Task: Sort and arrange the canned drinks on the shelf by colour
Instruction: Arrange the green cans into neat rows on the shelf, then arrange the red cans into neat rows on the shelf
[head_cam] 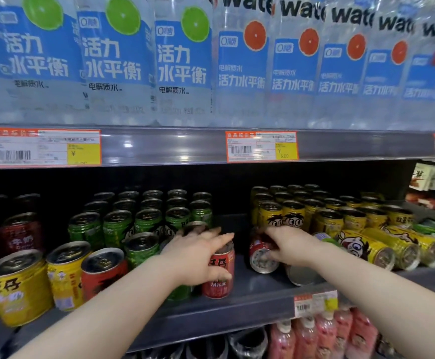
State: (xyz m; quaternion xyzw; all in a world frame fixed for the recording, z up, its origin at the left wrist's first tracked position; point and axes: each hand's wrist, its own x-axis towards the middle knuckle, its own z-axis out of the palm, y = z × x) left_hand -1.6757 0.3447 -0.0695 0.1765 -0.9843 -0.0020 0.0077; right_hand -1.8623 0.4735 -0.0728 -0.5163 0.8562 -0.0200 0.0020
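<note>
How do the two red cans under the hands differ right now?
The upright red can stands on its base; the tipped red can lies on its side, a round end facing the camera. The left hand grips the upright one beside the green cans; the right hand holds the tipped one before the yellow cans. Both are red.

L hand (198,255) grips upright red can (220,283); R hand (290,246), at its 3 o'clock, grips tipped red can (260,257). Green cans (143,218) 11 o'clock, yellow cans (325,216) 1.

Left grip (200,255) and right grip (288,247), both curled
</note>
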